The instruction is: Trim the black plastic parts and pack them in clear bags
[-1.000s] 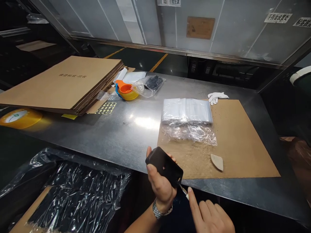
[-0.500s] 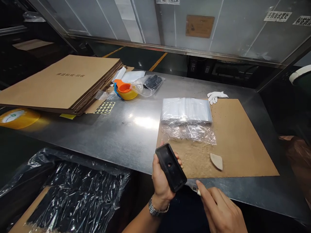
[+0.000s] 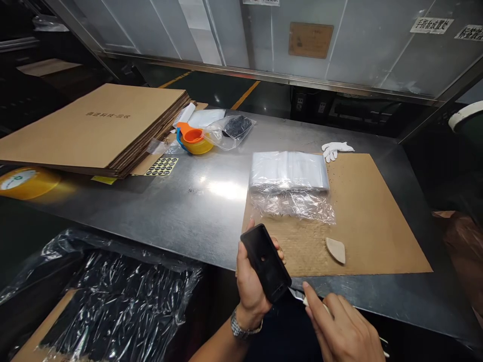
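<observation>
My left hand (image 3: 251, 284) is closed around a black rectangular molded part (image 3: 266, 266), shallow like a tray, with a small round hole near its middle. The part is tilted, with its hollow side facing me. Between the fingers of my right hand (image 3: 341, 322) is a knife (image 3: 299, 295) with a metal blade and a pale handle, mostly hidden by the hand. Its blade tip is at the part's lower right corner; whether it touches I cannot tell. Beyond both hands, a tan wedge-shaped piece (image 3: 335, 251) lies on a cardboard sheet (image 3: 377, 226).
Clear plastic bags (image 3: 289, 172) and a white glove (image 3: 336, 149) lie toward the back of the metal table (image 3: 181, 211). Flattened cartons (image 3: 94, 125) are stacked at left, near an orange tape dispenser (image 3: 193, 137). Below left stands a plastic-lined box of black wrapped items (image 3: 124, 301).
My right hand has shifted slightly left, bringing the knife blade up to the part's lower corner. The black part has turned slightly in my left hand.
</observation>
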The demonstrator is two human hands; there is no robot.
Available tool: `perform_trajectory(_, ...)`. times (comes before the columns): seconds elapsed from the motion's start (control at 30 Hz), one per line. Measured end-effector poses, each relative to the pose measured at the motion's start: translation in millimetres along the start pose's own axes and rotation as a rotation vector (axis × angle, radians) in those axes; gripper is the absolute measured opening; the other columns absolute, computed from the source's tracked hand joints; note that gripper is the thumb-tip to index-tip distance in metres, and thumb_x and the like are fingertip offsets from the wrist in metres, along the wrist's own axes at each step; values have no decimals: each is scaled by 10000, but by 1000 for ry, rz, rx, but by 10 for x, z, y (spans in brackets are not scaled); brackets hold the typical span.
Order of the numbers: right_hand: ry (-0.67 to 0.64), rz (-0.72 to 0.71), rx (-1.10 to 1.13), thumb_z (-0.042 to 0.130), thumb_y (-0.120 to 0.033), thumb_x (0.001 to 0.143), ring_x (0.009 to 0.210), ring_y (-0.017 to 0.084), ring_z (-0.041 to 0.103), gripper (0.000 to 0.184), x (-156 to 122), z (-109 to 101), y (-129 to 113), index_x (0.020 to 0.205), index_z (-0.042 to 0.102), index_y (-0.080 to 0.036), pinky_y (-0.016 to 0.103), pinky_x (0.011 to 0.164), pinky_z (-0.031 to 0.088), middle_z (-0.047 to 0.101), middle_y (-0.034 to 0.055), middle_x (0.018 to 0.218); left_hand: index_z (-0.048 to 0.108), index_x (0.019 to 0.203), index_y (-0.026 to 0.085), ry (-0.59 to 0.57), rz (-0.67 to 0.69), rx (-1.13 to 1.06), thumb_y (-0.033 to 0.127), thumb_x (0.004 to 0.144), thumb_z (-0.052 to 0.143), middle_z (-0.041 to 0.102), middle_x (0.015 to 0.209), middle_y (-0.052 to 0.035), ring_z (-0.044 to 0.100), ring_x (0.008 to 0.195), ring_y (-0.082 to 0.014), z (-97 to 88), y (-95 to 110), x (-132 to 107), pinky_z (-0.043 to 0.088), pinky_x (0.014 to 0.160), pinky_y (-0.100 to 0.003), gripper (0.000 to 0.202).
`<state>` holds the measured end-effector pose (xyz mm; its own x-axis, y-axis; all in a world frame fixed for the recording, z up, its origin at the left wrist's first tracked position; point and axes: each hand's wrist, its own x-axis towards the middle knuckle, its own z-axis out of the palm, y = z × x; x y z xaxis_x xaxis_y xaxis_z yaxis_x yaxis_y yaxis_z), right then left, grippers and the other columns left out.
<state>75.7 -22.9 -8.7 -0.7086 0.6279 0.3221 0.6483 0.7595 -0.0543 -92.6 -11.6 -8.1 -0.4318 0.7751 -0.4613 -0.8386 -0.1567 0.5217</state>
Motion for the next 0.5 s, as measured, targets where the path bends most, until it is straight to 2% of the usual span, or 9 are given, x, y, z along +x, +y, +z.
perform_trajectory(0.33, -30, -3, -40, 433, -233, 918, 499, 108, 480, 297, -7, -4, -11, 1153, 595, -148, 254, 497, 335, 483, -8, 583, 343, 1341, 371, -37, 26, 32, 512, 834, 440, 607, 714, -8, 565, 571, -132, 1, -4, -35, 467, 499, -211, 535)
perform_trajectory(0.5, -34, 6, -52, 421, -233, 924, 501, 111, 486, 303, -17, 11, 8, 1168, 581, -153, 260, 506, 333, 490, -8, 584, 337, 1345, 357, -32, 19, 66, 493, 865, 384, 607, 722, -17, 560, 583, -130, -10, -17, -11, 473, 520, -221, 501)
